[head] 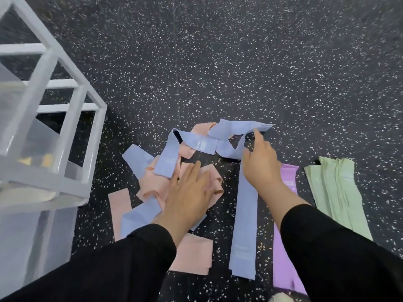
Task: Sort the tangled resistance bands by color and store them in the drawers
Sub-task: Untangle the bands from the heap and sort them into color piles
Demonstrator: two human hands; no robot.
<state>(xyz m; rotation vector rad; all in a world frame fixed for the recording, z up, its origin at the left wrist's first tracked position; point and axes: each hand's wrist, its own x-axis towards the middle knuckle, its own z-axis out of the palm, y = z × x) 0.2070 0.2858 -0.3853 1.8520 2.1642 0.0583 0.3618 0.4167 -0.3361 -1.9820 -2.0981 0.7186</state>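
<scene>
Bands in blue and pink lie tangled on the speckled floor at lower centre. Left hand presses flat on the pink ones, fingers straight. Right hand seems to pinch a blue band. White drawer rack stands at left.

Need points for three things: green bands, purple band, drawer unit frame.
green bands (335, 192): head view, middle of the flat stack at right.
purple band (283, 258): head view, lower stretch beside the right sleeve.
drawer unit frame (96, 136): head view, white front corner post at left.
</scene>
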